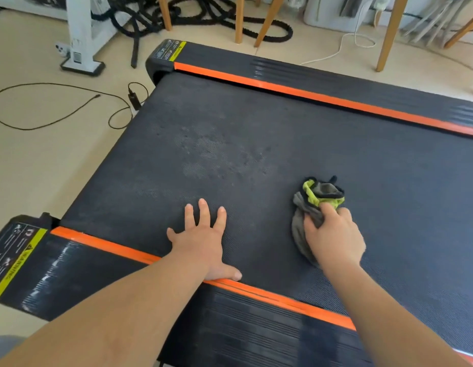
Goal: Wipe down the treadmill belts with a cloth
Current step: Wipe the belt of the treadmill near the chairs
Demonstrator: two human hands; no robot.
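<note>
The dark treadmill belt fills the middle of the head view, with a dusty grey patch near its centre. A bunched grey cloth with a lime-green and black edge lies on the belt at the right. My right hand grips the cloth's near part and presses it onto the belt. My left hand rests flat on the belt with fingers spread, its thumb along the near orange strip.
Orange-edged side rails run along both sides of the belt, the far one near wooden chair legs. Black cables and a thick black rope lie on the beige floor at the left and back. A white stand foot sits back left.
</note>
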